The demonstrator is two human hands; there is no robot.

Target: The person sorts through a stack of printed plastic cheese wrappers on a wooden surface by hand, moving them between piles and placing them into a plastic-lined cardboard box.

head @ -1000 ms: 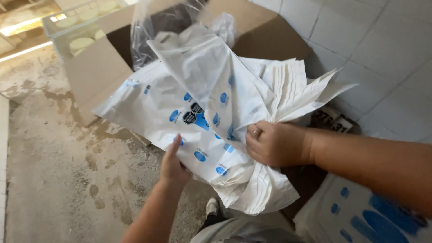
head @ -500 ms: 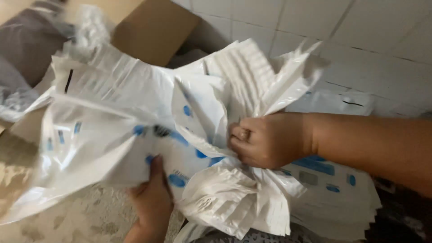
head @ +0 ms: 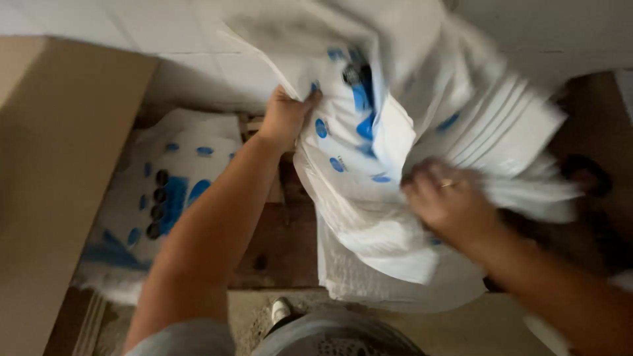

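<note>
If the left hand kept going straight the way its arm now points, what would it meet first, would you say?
The left hand already grips the bundle of white bags with blue print; going on, it would likely press further into that bundle, though depth is unclear.

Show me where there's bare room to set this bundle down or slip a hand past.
Free: the brown wooden surface between the flat stack of bags and the held bundle of white bags. Crowded: the cardboard box fills the near left side; the left hand and right hand grip the bundle, covering the middle and right.
</note>
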